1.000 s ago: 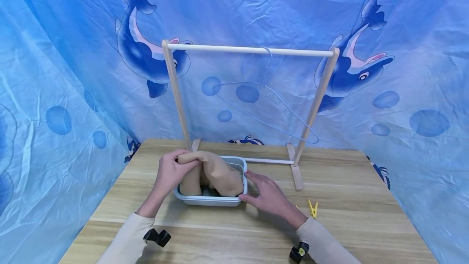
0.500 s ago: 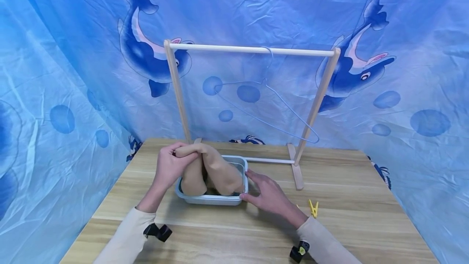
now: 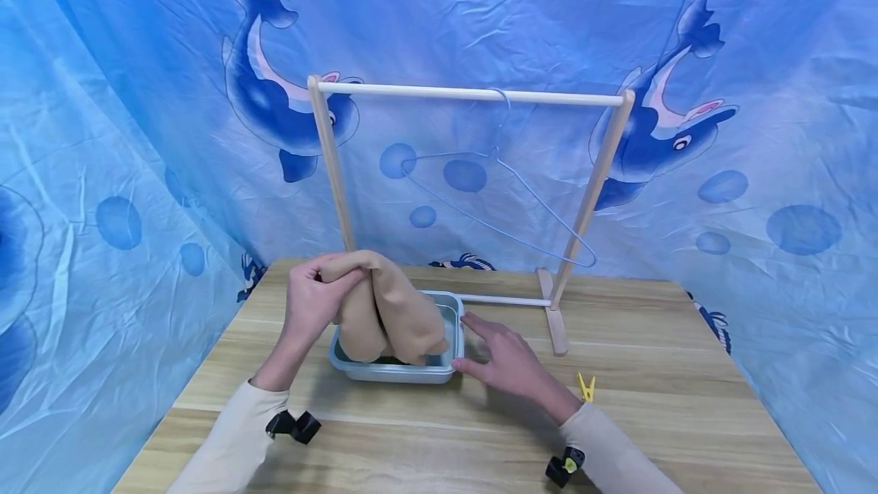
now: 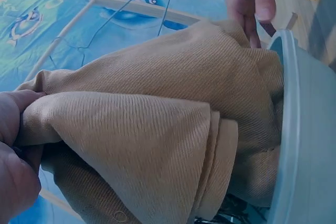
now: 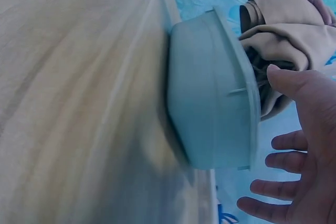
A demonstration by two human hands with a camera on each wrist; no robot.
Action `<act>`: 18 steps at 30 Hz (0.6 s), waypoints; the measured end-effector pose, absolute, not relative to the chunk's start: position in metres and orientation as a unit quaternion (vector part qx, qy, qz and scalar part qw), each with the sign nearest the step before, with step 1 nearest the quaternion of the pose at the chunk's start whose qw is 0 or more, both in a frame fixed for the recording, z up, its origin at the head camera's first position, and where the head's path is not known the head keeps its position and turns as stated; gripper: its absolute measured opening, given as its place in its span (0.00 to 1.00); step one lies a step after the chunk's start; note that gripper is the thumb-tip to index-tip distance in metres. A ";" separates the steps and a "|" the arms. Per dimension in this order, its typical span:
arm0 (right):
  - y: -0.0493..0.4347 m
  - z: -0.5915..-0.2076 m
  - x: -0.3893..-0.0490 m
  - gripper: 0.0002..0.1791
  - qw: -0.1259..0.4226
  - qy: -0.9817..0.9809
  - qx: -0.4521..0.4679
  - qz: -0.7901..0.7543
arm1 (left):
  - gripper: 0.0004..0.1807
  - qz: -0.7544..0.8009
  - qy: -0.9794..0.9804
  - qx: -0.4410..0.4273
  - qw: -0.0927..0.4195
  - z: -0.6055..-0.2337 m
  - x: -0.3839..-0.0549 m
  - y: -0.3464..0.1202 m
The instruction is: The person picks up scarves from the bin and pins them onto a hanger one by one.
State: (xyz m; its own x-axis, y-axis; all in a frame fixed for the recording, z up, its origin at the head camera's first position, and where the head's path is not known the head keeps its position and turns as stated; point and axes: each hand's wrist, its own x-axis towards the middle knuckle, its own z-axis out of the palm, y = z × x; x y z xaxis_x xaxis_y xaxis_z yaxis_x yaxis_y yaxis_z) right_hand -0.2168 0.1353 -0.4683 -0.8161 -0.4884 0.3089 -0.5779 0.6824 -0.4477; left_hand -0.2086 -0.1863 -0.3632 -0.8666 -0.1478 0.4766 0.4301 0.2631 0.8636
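Note:
My left hand (image 3: 312, 299) pinches the top of a folded tan cloth (image 3: 391, 303) over the left side of a pale blue-green plastic basin (image 3: 405, 376). Fine ribbing and several layered edges show on the cloth (image 4: 131, 129) in the left wrist view; its exact kind cannot be told. Its lower part hangs inside the basin, and something dark is partly visible beneath it. At the basin's right wall is my right hand (image 3: 507, 357), thumb and fingers spread. In the right wrist view, this hand (image 5: 315, 145) holds nothing and looks slightly apart from the basin (image 5: 210, 93).
Behind the basin stands a wooden rack (image 3: 597, 174) with a thin blue wire hanger (image 3: 528, 189) on its bar. A yellow clothespin (image 3: 586, 386) lies by my right forearm on the wooden table (image 3: 652, 372). A blue dolphin-print curtain (image 3: 439, 21) encloses the table.
My left hand has risen slightly and moved left, lifting the cloth higher from the basin. More of the basin's right inside shows. The right hand has eased slightly away from the rim.

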 end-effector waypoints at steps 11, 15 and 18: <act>0.147 -0.420 -0.207 0.43 0.140 -0.904 0.306 0.264 | 0.13 -0.589 -0.755 -0.111 0.267 -0.355 -0.209 -0.184; 0.149 -0.398 -0.203 0.42 0.168 -0.898 0.307 0.267 | 0.11 -0.588 -0.746 -0.125 0.285 -0.351 -0.209 -0.182; 0.152 -0.380 -0.202 0.41 0.189 -0.890 0.308 0.277 | 0.11 -0.597 -0.736 -0.135 0.289 -0.349 -0.207 -0.180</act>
State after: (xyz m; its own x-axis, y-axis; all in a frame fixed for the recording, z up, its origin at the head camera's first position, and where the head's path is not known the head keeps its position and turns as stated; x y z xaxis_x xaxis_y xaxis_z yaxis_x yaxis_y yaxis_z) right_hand -0.2018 0.1518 -0.3802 -0.7386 -0.4446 0.5068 -0.6536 0.6564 -0.3768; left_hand -0.2074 -0.1797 -0.3485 -0.7961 -0.1465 0.5872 0.5444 0.2505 0.8005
